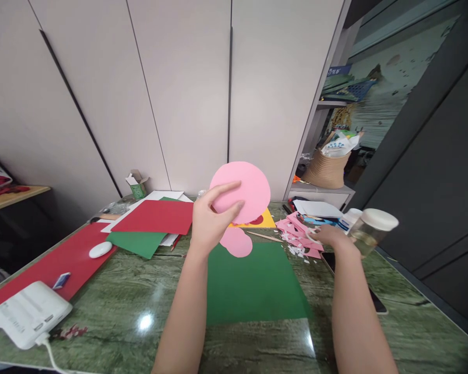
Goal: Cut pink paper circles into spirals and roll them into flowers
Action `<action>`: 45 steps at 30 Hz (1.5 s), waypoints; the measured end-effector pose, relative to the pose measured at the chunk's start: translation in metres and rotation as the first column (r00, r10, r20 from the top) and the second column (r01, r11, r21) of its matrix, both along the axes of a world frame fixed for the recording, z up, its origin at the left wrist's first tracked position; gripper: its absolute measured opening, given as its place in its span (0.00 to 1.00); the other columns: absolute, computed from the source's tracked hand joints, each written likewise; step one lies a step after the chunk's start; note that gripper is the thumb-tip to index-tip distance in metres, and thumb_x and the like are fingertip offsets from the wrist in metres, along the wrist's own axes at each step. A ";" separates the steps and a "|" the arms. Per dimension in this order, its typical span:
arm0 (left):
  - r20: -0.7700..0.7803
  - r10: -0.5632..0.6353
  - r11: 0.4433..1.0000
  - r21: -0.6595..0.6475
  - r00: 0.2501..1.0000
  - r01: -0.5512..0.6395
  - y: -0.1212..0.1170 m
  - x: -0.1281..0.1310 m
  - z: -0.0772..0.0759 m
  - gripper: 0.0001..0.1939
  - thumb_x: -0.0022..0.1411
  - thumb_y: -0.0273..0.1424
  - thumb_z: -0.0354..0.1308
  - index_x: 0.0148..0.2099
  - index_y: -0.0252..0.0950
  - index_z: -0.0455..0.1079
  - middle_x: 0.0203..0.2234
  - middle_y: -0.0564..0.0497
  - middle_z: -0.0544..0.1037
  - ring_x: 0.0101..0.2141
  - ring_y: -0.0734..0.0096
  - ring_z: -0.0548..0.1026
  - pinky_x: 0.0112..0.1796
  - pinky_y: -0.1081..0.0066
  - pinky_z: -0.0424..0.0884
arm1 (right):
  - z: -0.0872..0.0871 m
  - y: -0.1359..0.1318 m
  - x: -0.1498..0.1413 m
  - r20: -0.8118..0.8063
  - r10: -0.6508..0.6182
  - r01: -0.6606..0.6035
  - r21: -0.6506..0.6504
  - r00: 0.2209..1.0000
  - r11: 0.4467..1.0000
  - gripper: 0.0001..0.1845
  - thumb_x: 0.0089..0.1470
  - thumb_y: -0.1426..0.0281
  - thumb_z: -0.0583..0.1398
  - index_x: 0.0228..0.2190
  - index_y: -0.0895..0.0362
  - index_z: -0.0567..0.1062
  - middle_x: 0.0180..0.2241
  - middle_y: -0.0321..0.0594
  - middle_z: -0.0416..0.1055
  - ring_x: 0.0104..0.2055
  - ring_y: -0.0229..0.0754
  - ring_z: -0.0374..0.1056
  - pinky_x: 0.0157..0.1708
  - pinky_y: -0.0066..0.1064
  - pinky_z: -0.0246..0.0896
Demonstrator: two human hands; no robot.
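Observation:
My left hand (214, 213) pinches a large pink paper circle (253, 187) between thumb and fingers, upright above the table. Below it, smaller pink paper circles (239, 245) lie at the top edge of a green paper sheet (257, 285). My right hand (329, 236) reaches down to a heap of pink paper scraps (296, 231) on the right. A thin white curved thing (312, 236) shows at its fingertips; its kind is unclear. Behind the circle, a yellow paper (270, 219) with red shapes is partly covered. A pencil (264, 237) lies beside it.
Red paper (152, 215) and other sheets lie at left, with a white oval object (100, 250) and a white power adapter (31, 314). At right stand a lidded cup (374, 228) and a dark phone (376, 301). Cabinet doors (179, 93) rise behind the table.

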State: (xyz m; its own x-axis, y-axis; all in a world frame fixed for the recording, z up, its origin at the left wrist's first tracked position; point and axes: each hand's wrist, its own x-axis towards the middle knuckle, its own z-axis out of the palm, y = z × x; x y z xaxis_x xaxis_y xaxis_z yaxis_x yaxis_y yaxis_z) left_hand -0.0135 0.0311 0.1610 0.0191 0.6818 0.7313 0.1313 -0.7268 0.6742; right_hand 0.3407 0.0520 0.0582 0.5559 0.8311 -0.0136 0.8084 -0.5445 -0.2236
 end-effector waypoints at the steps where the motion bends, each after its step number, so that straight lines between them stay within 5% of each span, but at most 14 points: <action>1: -0.018 -0.016 1.000 -0.007 1.000 0.016 0.000 0.000 0.000 0.17 0.52 0.30 0.63 0.46 0.43 0.74 0.45 0.50 0.77 0.47 0.62 0.73 0.46 0.62 0.72 | 0.003 0.000 -0.003 -0.024 0.016 -0.015 0.033 1.000 0.999 0.28 0.41 0.53 0.62 0.35 0.64 0.76 0.41 0.65 0.73 0.43 0.68 0.69 0.39 0.57 0.59; 5: -0.123 -0.116 0.993 -0.052 0.986 0.110 0.003 -0.002 0.000 0.17 0.52 0.31 0.62 0.47 0.44 0.73 0.46 0.50 0.77 0.48 0.61 0.73 0.47 0.62 0.71 | 0.029 -0.005 -0.025 -0.116 0.170 -0.138 0.240 0.979 0.961 0.30 0.51 0.51 0.52 0.39 0.65 0.72 0.37 0.59 0.73 0.41 0.57 0.69 0.38 0.42 0.61; 12: -0.355 -0.284 0.958 -0.131 0.891 0.254 0.004 -0.005 -0.001 0.18 0.53 0.27 0.60 0.47 0.44 0.73 0.46 0.52 0.76 0.47 0.63 0.72 0.50 0.60 0.68 | 0.075 -0.037 -0.097 -0.246 0.560 -0.341 0.582 0.791 0.738 0.25 0.55 0.48 0.47 0.34 0.56 0.70 0.25 0.37 0.65 0.28 0.39 0.62 0.27 0.28 0.58; 13: -0.386 -0.313 0.950 -0.138 0.868 0.281 0.003 -0.005 -0.001 0.18 0.53 0.26 0.59 0.46 0.44 0.73 0.46 0.53 0.77 0.47 0.63 0.72 0.50 0.61 0.68 | 0.079 -0.042 -0.107 -0.269 0.613 -0.350 0.624 0.743 0.699 0.24 0.55 0.49 0.48 0.33 0.56 0.70 0.24 0.35 0.64 0.27 0.37 0.61 0.27 0.28 0.58; 15: -0.433 -0.376 0.926 -0.163 0.819 0.340 0.002 -0.004 0.000 0.17 0.53 0.25 0.58 0.46 0.44 0.73 0.45 0.54 0.77 0.48 0.64 0.72 0.51 0.61 0.67 | 0.083 -0.051 -0.124 -0.379 0.760 -0.284 0.764 0.528 0.579 0.20 0.52 0.52 0.55 0.30 0.57 0.70 0.23 0.35 0.62 0.26 0.36 0.58 0.26 0.28 0.56; 17: -0.467 -0.438 0.898 -0.199 0.768 0.391 0.001 -0.004 0.000 0.18 0.52 0.25 0.58 0.46 0.45 0.73 0.46 0.55 0.77 0.48 0.66 0.72 0.51 0.62 0.67 | 0.087 -0.057 -0.135 -0.419 0.819 -0.249 0.808 0.391 0.533 0.16 0.50 0.56 0.60 0.28 0.57 0.70 0.23 0.34 0.61 0.25 0.35 0.57 0.25 0.27 0.54; 21: -0.473 -0.490 0.871 -0.231 0.732 0.433 0.003 -0.004 0.001 0.17 0.51 0.24 0.59 0.44 0.45 0.73 0.43 0.55 0.78 0.45 0.67 0.73 0.48 0.63 0.68 | 0.091 -0.062 -0.143 -0.446 0.809 -0.226 0.804 0.381 0.550 0.10 0.46 0.65 0.64 0.25 0.57 0.69 0.22 0.31 0.60 0.23 0.32 0.53 0.23 0.25 0.50; 27: -0.180 -0.372 0.919 -0.208 0.911 0.334 0.011 -0.001 -0.006 0.07 0.55 0.29 0.59 0.38 0.40 0.75 0.38 0.50 0.79 0.40 0.66 0.75 0.39 0.66 0.72 | 0.091 -0.059 -0.151 -0.403 0.788 -0.089 0.865 0.465 0.494 0.10 0.48 0.65 0.62 0.24 0.57 0.69 0.21 0.31 0.62 0.23 0.33 0.57 0.23 0.25 0.53; 31: -0.014 -0.308 0.939 -0.163 0.951 0.302 0.011 0.006 -0.008 0.12 0.55 0.33 0.60 0.42 0.40 0.75 0.41 0.48 0.78 0.42 0.65 0.75 0.41 0.64 0.72 | 0.091 -0.060 -0.159 -0.366 0.778 -0.060 0.887 0.510 0.457 0.09 0.49 0.64 0.61 0.26 0.56 0.70 0.21 0.32 0.64 0.23 0.34 0.60 0.25 0.27 0.56; 37: -0.013 -0.146 0.989 -0.023 0.989 0.146 0.006 0.008 -0.005 0.17 0.53 0.32 0.61 0.47 0.42 0.73 0.45 0.48 0.76 0.46 0.63 0.72 0.44 0.62 0.71 | 0.097 -0.070 -0.151 -0.356 0.798 -0.244 0.822 0.486 0.515 0.15 0.51 0.57 0.59 0.26 0.57 0.69 0.19 0.31 0.57 0.21 0.33 0.52 0.21 0.26 0.47; 45: 0.007 -0.098 0.994 0.052 0.995 0.098 0.002 0.000 -0.003 0.17 0.53 0.30 0.62 0.46 0.44 0.73 0.43 0.50 0.76 0.45 0.64 0.72 0.42 0.65 0.71 | 0.106 -0.082 -0.136 -0.389 0.786 -0.458 0.653 0.480 0.603 0.19 0.53 0.54 0.56 0.23 0.57 0.66 0.19 0.31 0.55 0.23 0.34 0.52 0.22 0.26 0.47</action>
State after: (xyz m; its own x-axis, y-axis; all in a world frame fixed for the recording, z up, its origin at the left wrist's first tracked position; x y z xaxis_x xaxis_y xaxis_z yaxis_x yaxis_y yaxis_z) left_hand -0.0138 0.0335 0.1581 0.0768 0.6385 0.7658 0.0516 -0.7696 0.6365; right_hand 0.2047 -0.0295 0.1643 -0.1236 0.9402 0.3175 0.4705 0.3372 -0.8155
